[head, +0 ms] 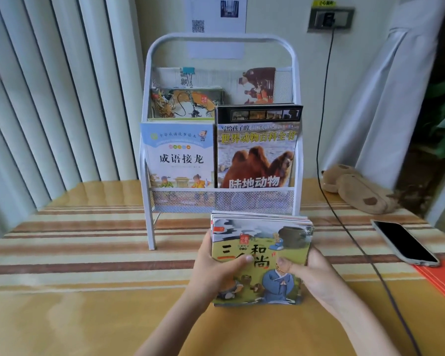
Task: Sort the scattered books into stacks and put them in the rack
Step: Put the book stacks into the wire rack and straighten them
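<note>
A stack of thin picture books (261, 237), its top cover showing monks and a jar, is held just in front of the white metal rack (149, 181). My left hand (213, 265) grips the stack's left edge, thumb on the cover. My right hand (311, 273) grips the right edge, thumb on the cover too. The rack's front pocket holds a pale blue book (179, 155) and a camel book (257, 155). The upper tiers hold a dragon book (185, 102), clipped papers (175, 75) and a brown picture book (258, 84).
A black phone (406, 244) lies at the right on the striped table (88, 242), with a dark cable (350, 227) running past it up to a wall socket. A brown plush toy (357, 188) and an orange folder (442, 281) sit further right. Vertical blinds hang at left.
</note>
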